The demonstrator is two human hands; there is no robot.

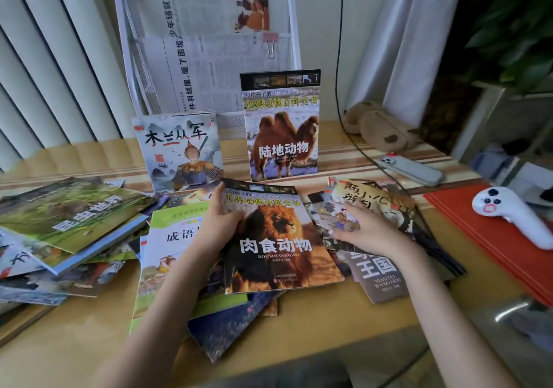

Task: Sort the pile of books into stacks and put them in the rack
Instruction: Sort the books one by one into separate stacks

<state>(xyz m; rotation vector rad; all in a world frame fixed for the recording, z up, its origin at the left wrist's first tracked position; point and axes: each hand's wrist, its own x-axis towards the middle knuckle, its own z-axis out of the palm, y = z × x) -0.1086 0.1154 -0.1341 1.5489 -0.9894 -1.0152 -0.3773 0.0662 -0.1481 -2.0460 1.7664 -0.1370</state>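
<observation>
A loose pile of thin picture books covers the wooden table [299, 334]. My left hand [218, 223] grips the left edge of a lion-cover book [281, 247] lying on top of the pile. To its right, my right hand [365, 229] is closed on the edge of a book with a cartoon cover [377, 202]. Two books stand upright at the back against the white wire rack [125, 67]: a camel-cover book [282, 130] and a warrior-cover book [179, 151]. A green book [170, 232] lies under my left forearm.
Newspapers fill the rack's upper pockets. More books spread at the left, topped by a green insect book [68, 211]. On the right lie a red folder [490, 238], a white game controller [508, 211], a phone [410, 169], a brown plush toy [377, 127] and a black cable [339, 58].
</observation>
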